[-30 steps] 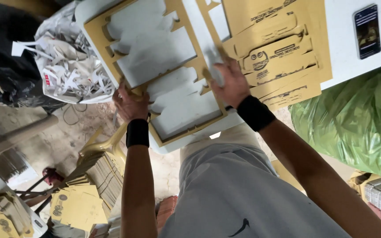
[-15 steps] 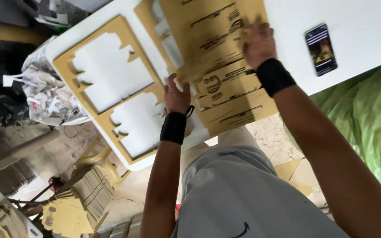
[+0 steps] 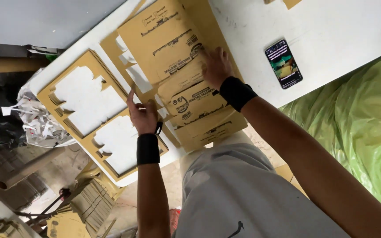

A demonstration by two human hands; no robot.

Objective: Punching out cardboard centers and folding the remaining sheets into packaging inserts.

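We see a cut-out frame [image 3: 67,128] lying at the table's [image 3: 331,26] left edge. Our left hand [image 3: 143,115] hovers half-open, holding nothing. Our right hand [image 3: 216,66] presses flat on the printed cardboard stack [image 3: 173,48]; a phone [image 3: 283,64] lies rightward.

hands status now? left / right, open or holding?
Left hand: open, fingers spread at the edge of the printed cardboard sheets, gripping nothing.
Right hand: open, palm flat on the same sheets, pressing, not gripping.

Printed sheets [image 3: 186,83]: matt brown cardboard. Table [image 3: 331,31]: smooth white plastic. Phone [image 3: 283,64]: glossy glass.
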